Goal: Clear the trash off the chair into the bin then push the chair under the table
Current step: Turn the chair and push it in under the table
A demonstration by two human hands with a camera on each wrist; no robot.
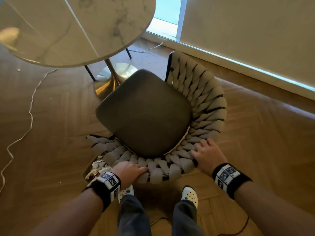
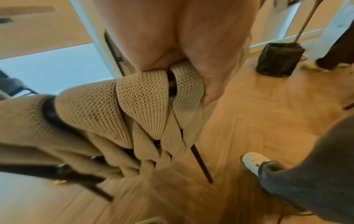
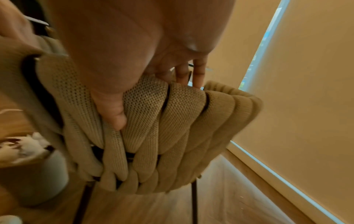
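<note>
Chair (image 1: 144,114): dark padded seat, woven beige cord back; standing beside round marble bench (image 1: 68,28), open wood floor between. Left hand (image 1: 129,169) and right hand (image 1: 207,155) gripping back rim, fingers curling over. Bin (image 1: 95,169) of trash sitting beside chair.

Herringbone wooden floor (image 1: 56,120) and what stands on it

A round white marble table (image 1: 68,28) on a gold pedestal base (image 1: 109,82); a dark-cushioned chair with a braided beige backrest (image 1: 144,113) on thin black legs, just beside the table; a pale bin holding white crumpled trash (image 1: 95,169) beside the chair; a white cable (image 1: 25,126) trailing across the boards; a black-bagged bin (image 2: 277,59) well apart.
</note>
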